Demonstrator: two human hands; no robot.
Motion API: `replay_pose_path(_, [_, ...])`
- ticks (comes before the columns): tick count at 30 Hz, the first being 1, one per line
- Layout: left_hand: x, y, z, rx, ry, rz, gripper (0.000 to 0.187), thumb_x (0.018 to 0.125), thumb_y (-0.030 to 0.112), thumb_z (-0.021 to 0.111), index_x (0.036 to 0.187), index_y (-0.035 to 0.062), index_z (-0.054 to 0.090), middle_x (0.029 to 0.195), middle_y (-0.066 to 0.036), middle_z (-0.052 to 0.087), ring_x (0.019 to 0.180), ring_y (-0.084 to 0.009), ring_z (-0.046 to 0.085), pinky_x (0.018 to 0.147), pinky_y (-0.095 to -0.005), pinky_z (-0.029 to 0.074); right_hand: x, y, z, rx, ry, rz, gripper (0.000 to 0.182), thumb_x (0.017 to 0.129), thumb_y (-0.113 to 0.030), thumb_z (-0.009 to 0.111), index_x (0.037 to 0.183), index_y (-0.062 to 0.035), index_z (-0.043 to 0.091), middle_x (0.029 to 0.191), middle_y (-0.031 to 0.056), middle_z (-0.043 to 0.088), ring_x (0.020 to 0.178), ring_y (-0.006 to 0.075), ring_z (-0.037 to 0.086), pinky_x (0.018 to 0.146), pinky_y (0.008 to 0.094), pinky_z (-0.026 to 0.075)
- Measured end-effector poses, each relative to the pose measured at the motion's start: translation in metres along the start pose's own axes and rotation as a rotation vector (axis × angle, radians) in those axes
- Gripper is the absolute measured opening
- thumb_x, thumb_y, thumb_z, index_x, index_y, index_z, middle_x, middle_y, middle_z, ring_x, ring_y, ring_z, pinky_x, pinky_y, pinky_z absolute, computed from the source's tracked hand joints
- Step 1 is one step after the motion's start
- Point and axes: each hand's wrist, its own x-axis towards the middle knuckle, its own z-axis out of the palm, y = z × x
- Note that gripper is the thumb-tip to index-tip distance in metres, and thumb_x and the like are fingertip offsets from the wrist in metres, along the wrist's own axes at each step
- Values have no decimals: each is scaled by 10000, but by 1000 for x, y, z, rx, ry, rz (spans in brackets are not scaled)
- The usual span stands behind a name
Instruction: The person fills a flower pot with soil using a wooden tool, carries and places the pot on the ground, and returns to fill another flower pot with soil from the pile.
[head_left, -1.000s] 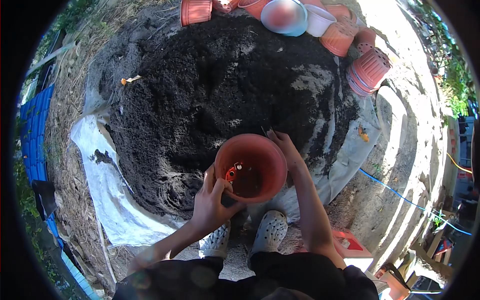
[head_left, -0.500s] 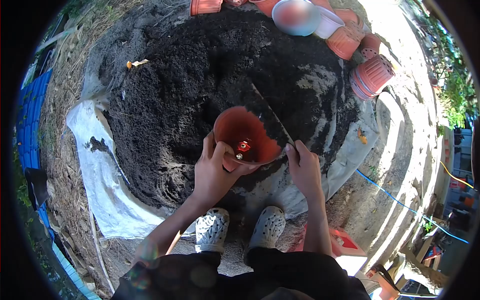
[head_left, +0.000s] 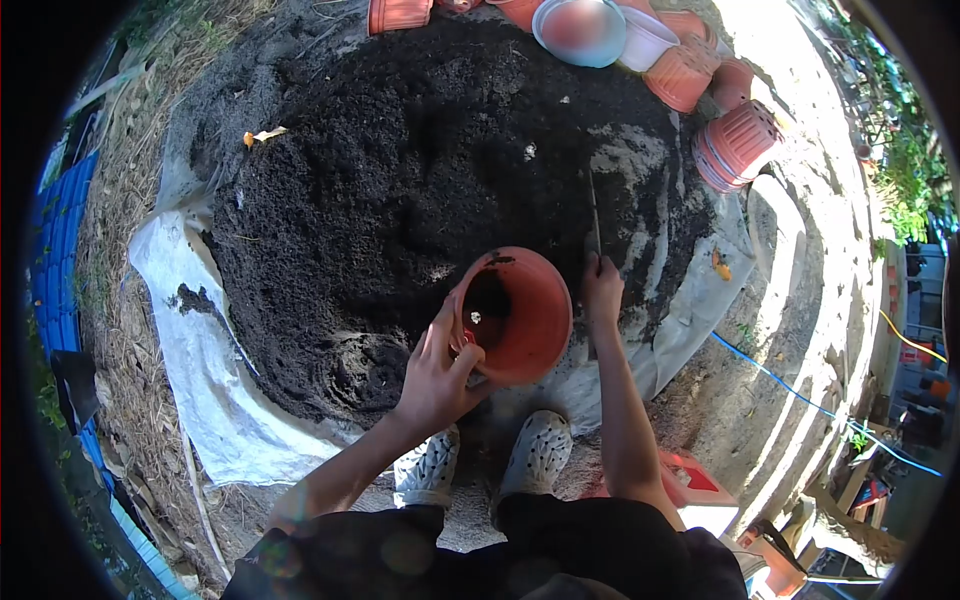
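A reddish-brown plastic flower pot [head_left: 535,340] is in my left hand [head_left: 438,375], whose thumb and fingers clasp its near-left rim. The pot tilts so that its mouth faces me; dark soil lies in its bottom, with small bright spots near it. To the right of the pot, my right hand [head_left: 602,290] is closed around the end of a thin, flat, blade-like tool [head_left: 595,205]. This tool is seen almost edge-on and points away from me over the soil. Below both hands spreads a broad heap of dark soil [head_left: 330,220].
The soil lies on a whitish sheet [head_left: 185,370]. At the far right are stacked flower pots [head_left: 738,148] and a pale blue-rimmed tub [head_left: 580,50]. A red box [head_left: 690,480] stands by my right foot. A blue hose [head_left: 780,388] crosses the ground on the right.
The pot has shifted right and towards me, and its mouth has turned. My right hand has moved away from its rim, and the tool has swung from over the pot to its right.
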Motion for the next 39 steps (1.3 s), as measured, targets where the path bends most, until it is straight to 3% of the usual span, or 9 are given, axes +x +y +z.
replay_pose_path(6, [-31,-13,5,1,20,-54,458,720,283,901,948,63,571,1456,-336,395,1214,-481,574,873,-493,576,-32,-48,16,189,-272,-92,402,1044,-335,532,886,28,604,802,317,644,833,515,646,644,543,470])
replay_pose_path(8, [-28,-13,0,2,48,-114,465,722,277,908,951,50,573,1459,-327,395,1197,-467,592,842,-469,595,-23,-43,15,189,-219,-202,411,1050,-340,532,864,18,610,716,260,654,653,443,670,561,479,471])
replay_pose_path(11, [-24,-12,-5,-169,113,-293,558,696,237,942,1048,18,569,1464,-301,394,1056,-359,688,741,-377,624,-19,-47,-5,476,-508,82,417,1065,-359,530,819,-31,604,591,36,554,454,102,516,424,306,398])
replay_pose_path(17, [4,-9,-14,-154,59,-297,557,694,276,939,1028,54,552,1418,-264,437,1101,-371,666,743,-395,626,-51,-76,-57,567,-494,65,354,1084,-331,516,844,-78,576,601,-27,506,459,61,470,415,237,351])
replay_pose_path(21, [20,-12,-19,-177,50,-332,554,693,294,938,1015,69,547,1395,-246,454,1149,-407,636,781,-420,621,-77,-69,-68,379,-320,-123,286,1062,-266,566,891,-37,576,613,54,578,455,146,555,457,333,417])
replay_pose_path(23, [24,-15,-19,-175,61,-326,558,692,307,937,1022,76,550,1399,-239,456,1184,-427,614,825,-447,610,-84,-69,-74,93,-64,-538,262,1044,-218,585,859,-36,548,613,116,590,479,263,599,489,384,439])
replay_pose_path(33, [-14,-6,7,-80,-14,-55,422,650,205,903,914,106,589,1423,-298,426,1169,-465,599,886,-513,566,-17,-2,-28,-17,176,-92,363,1043,-316,534,861,-7,587,719,264,652,676,475,653,557,548,451])
replay_pose_path(36, [-32,-4,15,34,-1,68,417,642,233,898,902,109,596,1420,-309,421,1160,-462,606,894,-524,560,-6,16,6,-69,200,-130,428,1042,-375,537,872,10,612,720,247,634,658,446,637,599,508,459])
replay_pose_path(39, [-30,-5,6,-199,149,-265,446,653,210,923,940,89,605,1414,-296,436,1177,-443,615,870,-481,596,-18,-9,13,92,-143,-11,438,1039,-385,529,888,13,632,785,261,653,760,463,658,671,535,476])
